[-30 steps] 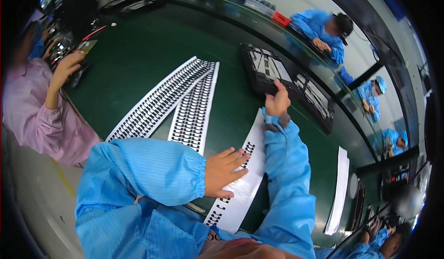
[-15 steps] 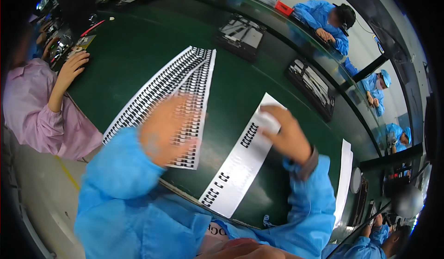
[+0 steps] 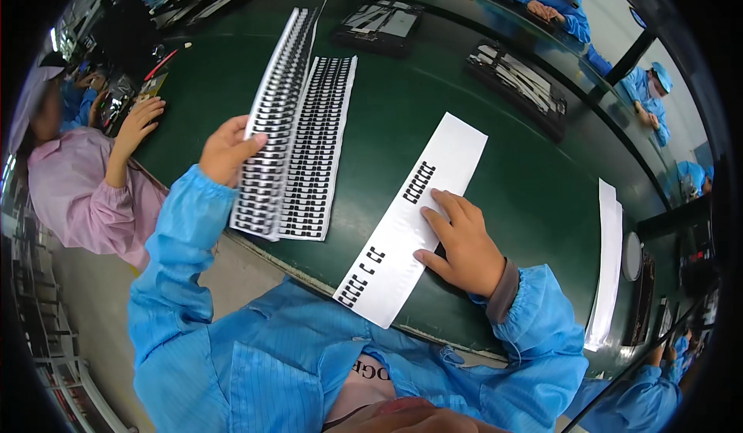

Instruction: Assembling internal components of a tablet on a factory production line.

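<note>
1. The left hand (image 3: 226, 153) grasps the patterned sheet (image 3: 276, 108) at its left edge, thumb on top; it looks tilted up, overlapping the second patterned sheet (image 3: 319, 150) that lies on the counter (image 3: 383, 131). A light pinch right at the margin suits it best — thumb clear of the black pieces.

2. A long, thin sheet like this probably bends easily (its near end is a little blurred here), so the wrist does well to turn slowly, without letting a crease form beside the thumb.

3. The fingers of the right hand (image 3: 468, 249) are spread and relaxed, gripping nothing, resting on the right side of the white sheet (image 3: 406, 236). Flat, gentle pressure there steadies it on the counter without rubbing the row of black C-shaped pieces (image 3: 419, 183).

4. Lift the patterned sheet straight away from the one beneath — dragging may scuff or catch the pieces.

5. Mind the dark tray (image 3: 379, 24) near its far end.
</note>
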`<control>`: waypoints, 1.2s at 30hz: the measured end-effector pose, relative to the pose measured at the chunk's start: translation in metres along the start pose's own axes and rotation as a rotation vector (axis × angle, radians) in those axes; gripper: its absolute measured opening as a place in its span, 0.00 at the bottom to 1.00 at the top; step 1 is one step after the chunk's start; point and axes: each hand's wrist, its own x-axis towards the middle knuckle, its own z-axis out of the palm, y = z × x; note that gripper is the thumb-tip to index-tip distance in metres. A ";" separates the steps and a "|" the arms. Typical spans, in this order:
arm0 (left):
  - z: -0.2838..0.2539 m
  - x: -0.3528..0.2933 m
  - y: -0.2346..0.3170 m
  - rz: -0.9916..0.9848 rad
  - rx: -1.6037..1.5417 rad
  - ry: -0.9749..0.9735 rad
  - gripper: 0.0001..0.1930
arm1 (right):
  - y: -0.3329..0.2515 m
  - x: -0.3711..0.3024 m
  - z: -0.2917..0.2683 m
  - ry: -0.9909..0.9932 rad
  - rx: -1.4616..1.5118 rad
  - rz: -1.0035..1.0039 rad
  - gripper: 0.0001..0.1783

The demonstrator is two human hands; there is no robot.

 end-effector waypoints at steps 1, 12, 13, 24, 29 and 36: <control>0.003 0.004 -0.008 -0.025 0.056 0.013 0.20 | -0.001 0.000 0.000 0.010 0.004 -0.002 0.28; 0.050 -0.023 -0.034 0.577 1.544 -0.432 0.38 | 0.000 -0.006 0.006 0.035 0.044 -0.022 0.28; 0.049 -0.024 -0.029 0.556 1.598 -0.534 0.39 | 0.004 -0.005 0.005 0.032 0.061 -0.031 0.27; 0.084 0.023 0.037 0.727 1.583 -0.814 0.34 | 0.060 0.008 -0.004 0.360 0.162 0.064 0.21; 0.153 0.135 0.030 0.796 1.579 -0.690 0.30 | 0.159 0.027 -0.029 0.839 0.229 0.537 0.12; 0.222 0.304 -0.060 0.180 1.207 -0.193 0.42 | 0.287 0.054 -0.046 0.558 0.019 1.207 0.30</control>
